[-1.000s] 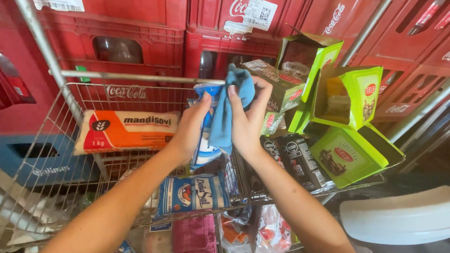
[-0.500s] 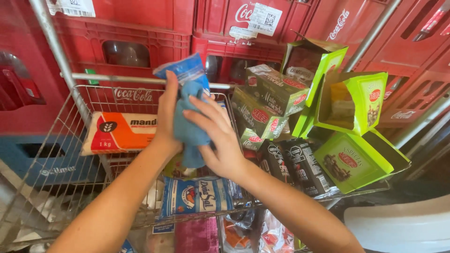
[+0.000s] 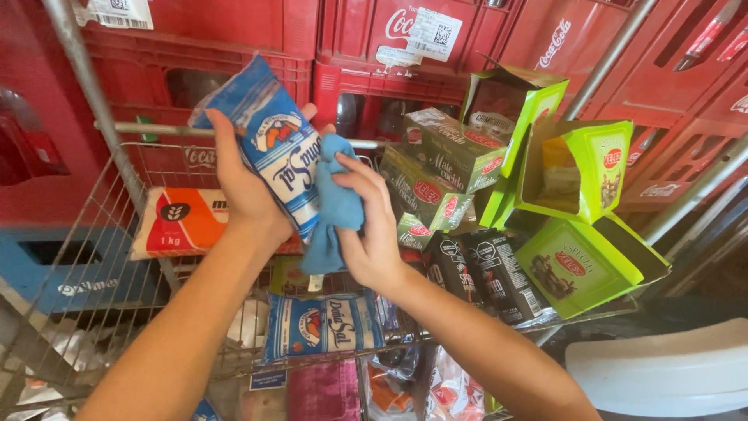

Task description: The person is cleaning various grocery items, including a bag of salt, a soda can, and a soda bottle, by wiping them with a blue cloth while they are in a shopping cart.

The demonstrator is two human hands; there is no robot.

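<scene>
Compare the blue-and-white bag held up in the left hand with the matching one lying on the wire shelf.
The held bag is raised and tilted in the left hand; the shelf bag lies flat, untouched. A blue cloth in the right hand presses the held one only. Both share the same blue-and-white design.

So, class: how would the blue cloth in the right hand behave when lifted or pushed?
The blue cloth is probably floppy: it bunches and hangs below the right hand. It likely weighs little, since a loose pinch holds it. Pushed, it would crumple rather than roll.

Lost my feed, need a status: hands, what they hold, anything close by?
Left hand grips blue-white packet, raised. Right hand presses blue cloth against it. Green boxes crowd the right.
</scene>
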